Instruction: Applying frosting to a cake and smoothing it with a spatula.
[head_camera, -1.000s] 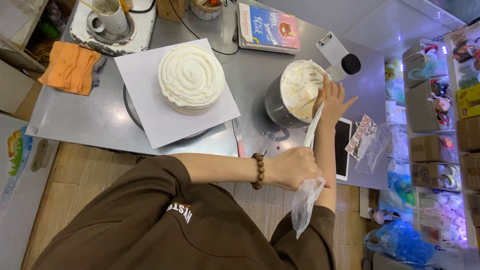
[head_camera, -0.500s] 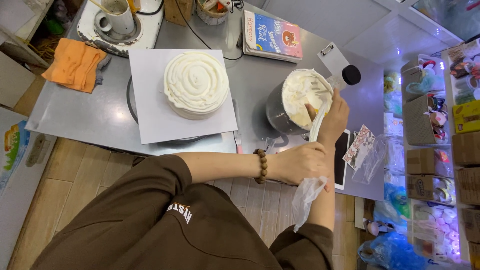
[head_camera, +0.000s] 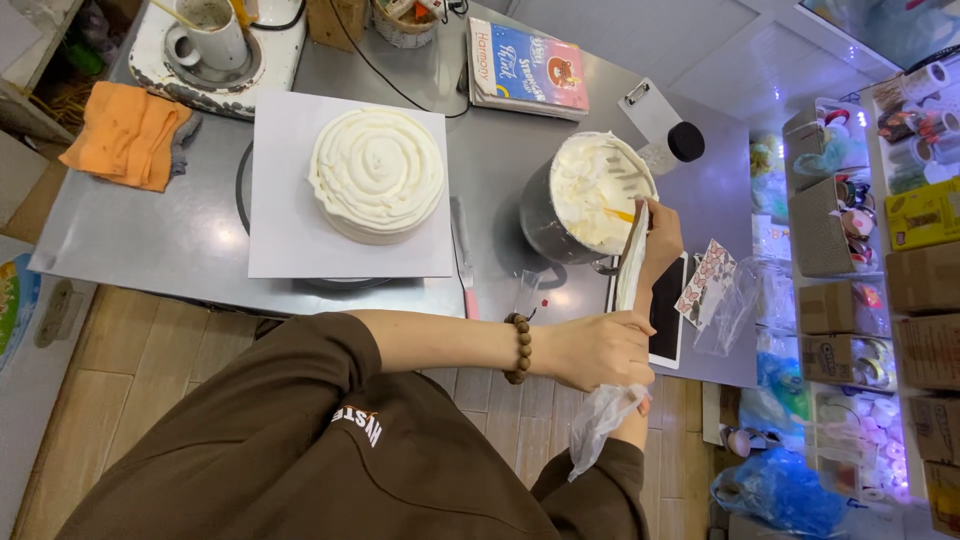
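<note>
Over the table's near right edge we've got the left hand (head_camera: 600, 350) gripping the piping bag (head_camera: 625, 330), long axis running up toward the bowl (head_camera: 590, 195). Our right hand (head_camera: 660, 240) sits nearer the bowl, fingers pinched on a spatula dipping into its cream. Cake (head_camera: 377, 172) sits well left on its board (head_camera: 290, 220).

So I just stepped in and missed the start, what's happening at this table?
A person in a brown top is working with cream. Their left hand grips a clear piping bag by its middle, while the right hand reaches to the rim of the metal bowl of white cream, apparently with an orange-handled tool. A cake covered in white cream sits on a white board on the grey table, untouched.
</note>
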